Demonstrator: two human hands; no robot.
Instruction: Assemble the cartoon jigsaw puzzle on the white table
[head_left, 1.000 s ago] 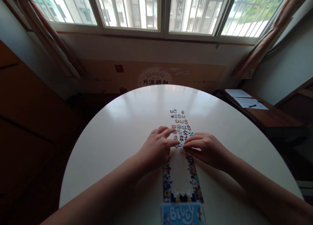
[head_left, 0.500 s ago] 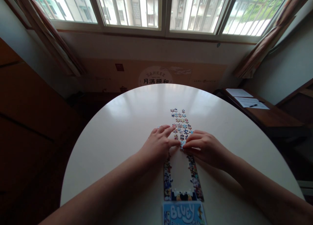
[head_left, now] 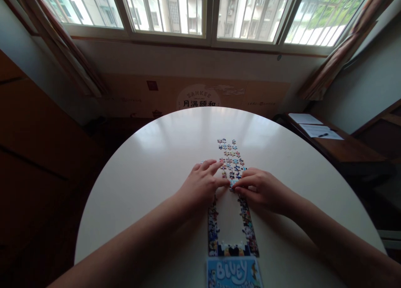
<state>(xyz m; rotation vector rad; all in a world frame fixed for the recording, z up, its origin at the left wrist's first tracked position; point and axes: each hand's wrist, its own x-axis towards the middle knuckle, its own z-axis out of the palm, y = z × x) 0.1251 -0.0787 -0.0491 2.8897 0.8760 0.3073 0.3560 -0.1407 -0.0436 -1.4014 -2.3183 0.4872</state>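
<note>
A partly joined jigsaw border (head_left: 213,233) lies on the white table, its left, right and near sides showing around a bare middle. At its far end, my right hand (head_left: 261,190) pinches a small light-blue puzzle piece (head_left: 232,184) between thumb and fingers, low at the tabletop. My left hand (head_left: 203,183) rests across the border's far left part, fingers spread, with the tip of one digit against the same piece. Just beyond both hands, loose puzzle pieces (head_left: 229,160) lie in rough rows. My hands hide part of the border's far end.
A blue picture card or box lid marked "Bluey" (head_left: 233,271) sits at the near end of the border. The round white table (head_left: 138,171) stands below a barred window. To the right, papers (head_left: 319,131) and a pen lie on a wooden surface.
My right fingertips have shifted slightly at the light-blue piece. My left hand keeps almost the same place, and the whole view has drifted a little.
</note>
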